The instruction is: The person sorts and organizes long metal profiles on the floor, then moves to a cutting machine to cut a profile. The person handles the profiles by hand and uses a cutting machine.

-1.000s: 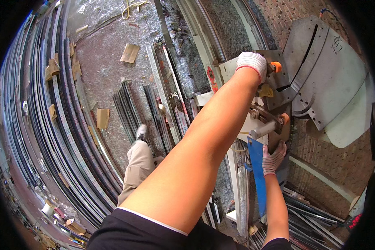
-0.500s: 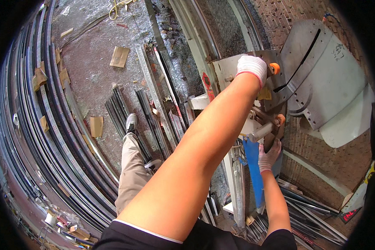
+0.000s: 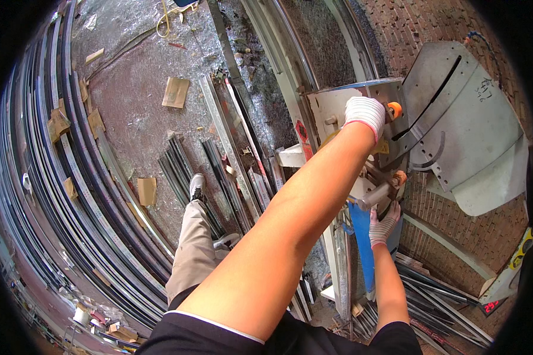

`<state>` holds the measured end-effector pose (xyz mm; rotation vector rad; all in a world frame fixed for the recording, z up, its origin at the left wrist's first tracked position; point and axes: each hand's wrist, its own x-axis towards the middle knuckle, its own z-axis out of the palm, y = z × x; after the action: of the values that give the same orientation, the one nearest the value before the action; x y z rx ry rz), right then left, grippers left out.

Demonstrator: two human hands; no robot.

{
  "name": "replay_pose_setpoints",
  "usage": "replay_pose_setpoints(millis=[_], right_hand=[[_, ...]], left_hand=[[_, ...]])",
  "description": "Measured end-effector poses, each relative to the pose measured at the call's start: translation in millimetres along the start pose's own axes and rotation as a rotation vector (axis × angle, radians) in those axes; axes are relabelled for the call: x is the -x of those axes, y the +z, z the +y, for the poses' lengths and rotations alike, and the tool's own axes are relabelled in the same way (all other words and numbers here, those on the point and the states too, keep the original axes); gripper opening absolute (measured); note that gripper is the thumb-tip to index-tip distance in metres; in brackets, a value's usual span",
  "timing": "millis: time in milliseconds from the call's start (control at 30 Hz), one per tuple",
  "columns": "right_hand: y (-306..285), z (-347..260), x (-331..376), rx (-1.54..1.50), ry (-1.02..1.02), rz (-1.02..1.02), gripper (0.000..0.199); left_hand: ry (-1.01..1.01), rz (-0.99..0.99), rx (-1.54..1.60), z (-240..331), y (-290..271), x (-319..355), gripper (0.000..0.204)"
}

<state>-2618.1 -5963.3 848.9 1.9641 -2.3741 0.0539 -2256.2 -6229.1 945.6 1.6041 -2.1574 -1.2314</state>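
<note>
My left hand [image 3: 362,112], in a pale striped knit glove, is closed against the grey metal head of a machine [image 3: 326,109]. An orange knob [image 3: 394,110] sticks out just right of that fist; whatever the fingers wrap is hidden. Lower down, my right hand [image 3: 385,226], gloved alike, lies with fingers stretched against a dark metal part of the machine. Just above it are a short metal cylinder [image 3: 375,197] and a second orange knob [image 3: 400,177]. A blue panel [image 3: 362,248] hangs left of my right wrist.
A large grey slotted plate [image 3: 485,148] stands right of the machine. Long metal profiles [image 3: 95,195] cover the left floor, and more bars [image 3: 435,293] lie at lower right. A red-lit display [image 3: 493,306] sits at far right. Cardboard pieces [image 3: 176,92] lie about. My shoe [image 3: 197,187] is beside short profiles.
The view has shifted, so most of the scene appears slightly lower and further right. Both hands stay at the machine; the left one sits a little lower against the orange knob.
</note>
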Motion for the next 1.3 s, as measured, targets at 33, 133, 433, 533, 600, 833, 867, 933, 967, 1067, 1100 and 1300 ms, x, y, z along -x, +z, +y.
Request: replay_pose_setpoints(millis=[33, 133, 433, 533, 600, 833, 867, 933, 967, 1067, 1100, 1300], right_hand=[[-2, -4, -2, 0.026, 0.029, -0.024, 0.098], [-2, -13, -10, 0.044, 0.055, -0.020, 0.099], [13, -23, -29, -0.003, -0.005, 0.006, 0.097], [14, -28, -35, -0.017, -0.089, 0.062, 0.094], [13, -33, -39, 0.009, -0.052, 0.065, 0.094], [6, -50, -49, 0.040, -0.056, 0.049, 0.095], [6, -51, -51, 0.037, -0.054, 0.048, 0.096], [7, -54, -54, 0.031, -0.036, 0.044, 0.096], [8, -55, -54, 0.027, -0.041, 0.051, 0.096], [12, -58, -59, -0.037, -0.047, 0.084, 0.097], [14, -60, -61, -0.093, -0.061, 0.116, 0.097], [10, -72, -74, 0.001, -0.088, 0.060, 0.099]], left_hand=[[-0.009, -0.016, -0.011, -2, -1, -2, 0.030], [0.031, 0.082, 0.016, -8, 0, -10, 0.030], [0.035, 0.059, -0.068, -20, -8, -43, 0.043], [0.041, 0.157, -0.086, -24, -13, -42, 0.039], [0.051, 0.195, -0.067, -28, -21, -41, 0.035], [0.010, 0.147, -0.076, -34, -44, -37, 0.034], [0.004, 0.150, -0.066, -35, -46, -38, 0.034], [0.004, 0.149, -0.057, -36, -50, -39, 0.033], [0.009, 0.144, -0.061, -36, -52, -38, 0.033], [0.010, 0.120, -0.053, -40, -61, -41, 0.034], [0.009, 0.111, -0.051, -41, -64, -42, 0.034], [0.007, 0.067, -0.031, -50, -83, -48, 0.036]])
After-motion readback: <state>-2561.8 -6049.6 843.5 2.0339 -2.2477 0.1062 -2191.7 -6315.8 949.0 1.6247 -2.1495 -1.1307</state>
